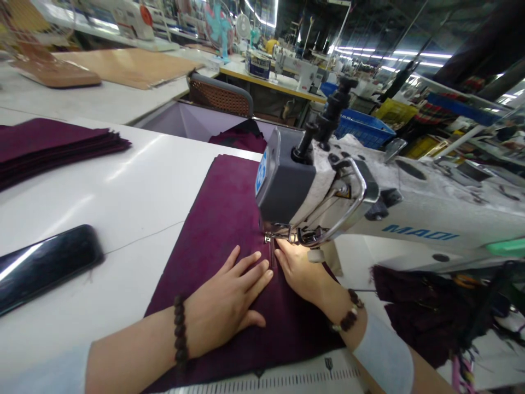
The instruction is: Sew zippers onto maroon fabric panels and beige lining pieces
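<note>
A maroon fabric panel lies flat on the white table under the head of a white sewing machine. My left hand rests on the cloth with fingers stretched out flat, just left of the presser foot. My right hand lies on the cloth just right of the foot, fingers pressed down near the needle and partly hidden by the machine head. A dark strip, perhaps a zipper, runs between my two hands. Both wrists wear beaded bracelets.
A stack of maroon fabric pieces sits at the far left. A black phone lies at the left front. More dark cloth hangs under the machine arm at right. Other sewing stations, a chair back and blue crates stand behind.
</note>
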Demonstrator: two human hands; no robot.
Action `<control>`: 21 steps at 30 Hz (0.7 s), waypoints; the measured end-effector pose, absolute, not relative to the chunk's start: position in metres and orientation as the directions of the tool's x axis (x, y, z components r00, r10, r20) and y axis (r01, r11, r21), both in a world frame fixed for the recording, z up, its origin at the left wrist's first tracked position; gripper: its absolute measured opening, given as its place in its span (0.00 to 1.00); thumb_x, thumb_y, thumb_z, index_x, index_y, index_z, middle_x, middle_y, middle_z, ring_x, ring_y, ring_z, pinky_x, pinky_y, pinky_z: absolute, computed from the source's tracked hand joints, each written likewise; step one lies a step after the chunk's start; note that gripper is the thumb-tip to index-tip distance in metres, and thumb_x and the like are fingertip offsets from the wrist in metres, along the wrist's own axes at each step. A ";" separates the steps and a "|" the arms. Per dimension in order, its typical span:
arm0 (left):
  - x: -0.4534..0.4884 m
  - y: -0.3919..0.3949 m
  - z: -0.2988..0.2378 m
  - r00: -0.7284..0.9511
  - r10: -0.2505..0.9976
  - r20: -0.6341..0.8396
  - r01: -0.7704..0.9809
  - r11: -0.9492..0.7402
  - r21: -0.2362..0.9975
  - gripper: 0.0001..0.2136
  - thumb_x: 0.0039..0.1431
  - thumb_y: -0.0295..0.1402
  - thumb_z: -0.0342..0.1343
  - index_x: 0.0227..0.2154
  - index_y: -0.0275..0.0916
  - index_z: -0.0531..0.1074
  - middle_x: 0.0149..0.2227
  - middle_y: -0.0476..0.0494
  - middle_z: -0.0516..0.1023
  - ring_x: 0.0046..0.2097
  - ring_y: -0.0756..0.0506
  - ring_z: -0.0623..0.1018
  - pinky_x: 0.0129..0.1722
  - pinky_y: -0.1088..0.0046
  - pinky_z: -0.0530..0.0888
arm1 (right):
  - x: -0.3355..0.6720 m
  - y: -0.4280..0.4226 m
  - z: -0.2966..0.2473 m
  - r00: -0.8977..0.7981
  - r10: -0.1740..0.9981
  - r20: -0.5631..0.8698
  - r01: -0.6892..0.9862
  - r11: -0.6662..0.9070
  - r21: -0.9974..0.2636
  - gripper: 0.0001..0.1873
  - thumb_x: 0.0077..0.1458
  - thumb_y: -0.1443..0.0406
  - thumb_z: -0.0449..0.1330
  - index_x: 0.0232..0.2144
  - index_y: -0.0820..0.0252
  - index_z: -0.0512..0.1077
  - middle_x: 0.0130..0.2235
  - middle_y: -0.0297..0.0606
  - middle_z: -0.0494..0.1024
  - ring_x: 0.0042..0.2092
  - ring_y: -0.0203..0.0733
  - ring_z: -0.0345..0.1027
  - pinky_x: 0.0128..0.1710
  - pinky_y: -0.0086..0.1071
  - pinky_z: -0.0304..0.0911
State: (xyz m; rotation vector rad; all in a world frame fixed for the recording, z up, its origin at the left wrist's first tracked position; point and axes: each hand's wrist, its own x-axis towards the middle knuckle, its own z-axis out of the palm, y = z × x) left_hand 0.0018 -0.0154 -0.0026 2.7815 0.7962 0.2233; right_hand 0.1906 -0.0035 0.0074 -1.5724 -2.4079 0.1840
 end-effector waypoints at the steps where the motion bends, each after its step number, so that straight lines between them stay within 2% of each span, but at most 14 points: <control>1: 0.002 -0.015 -0.003 0.839 0.537 0.080 0.500 -0.821 0.275 0.29 0.56 0.51 0.47 0.54 0.34 0.61 0.55 0.37 0.66 0.58 0.34 0.61 0.56 0.43 0.53 | 0.191 -0.003 0.007 -0.388 0.908 0.158 0.878 0.416 -0.235 0.17 0.60 0.69 0.43 0.48 0.62 0.65 0.42 0.45 0.74 0.45 0.46 0.67 0.48 0.44 0.56; 7: 0.002 -0.012 -0.003 0.834 0.545 0.084 0.505 -0.816 0.281 0.27 0.56 0.49 0.49 0.53 0.35 0.62 0.54 0.37 0.67 0.58 0.34 0.61 0.56 0.45 0.53 | 0.192 0.001 0.006 -0.378 0.916 0.135 0.886 0.400 -0.234 0.17 0.60 0.68 0.43 0.47 0.62 0.66 0.41 0.45 0.75 0.46 0.45 0.66 0.48 0.40 0.58; 12: 0.003 -0.003 -0.001 0.830 0.551 0.082 0.506 -0.808 0.302 0.25 0.57 0.45 0.51 0.53 0.34 0.62 0.54 0.37 0.67 0.58 0.35 0.61 0.56 0.44 0.53 | 0.196 0.012 -0.002 -0.372 0.926 0.066 0.895 0.376 -0.241 0.19 0.61 0.68 0.42 0.31 0.60 0.73 0.31 0.41 0.76 0.43 0.43 0.67 0.45 0.36 0.60; 16: 0.002 0.001 0.000 0.830 0.552 0.077 0.505 -0.803 0.316 0.25 0.57 0.44 0.52 0.53 0.33 0.62 0.54 0.35 0.66 0.57 0.34 0.61 0.56 0.43 0.53 | 0.201 0.019 -0.007 -0.387 0.921 0.049 0.894 0.387 -0.225 0.20 0.61 0.68 0.43 0.27 0.59 0.73 0.32 0.39 0.77 0.39 0.41 0.69 0.44 0.35 0.60; 21: 0.001 0.004 -0.001 0.843 0.528 0.099 0.476 -0.819 0.320 0.27 0.55 0.45 0.53 0.53 0.31 0.62 0.54 0.33 0.66 0.57 0.33 0.61 0.55 0.42 0.54 | 0.202 0.020 -0.005 -0.413 0.911 0.016 0.892 0.407 -0.196 0.20 0.61 0.68 0.43 0.26 0.59 0.73 0.34 0.38 0.77 0.39 0.41 0.69 0.45 0.35 0.60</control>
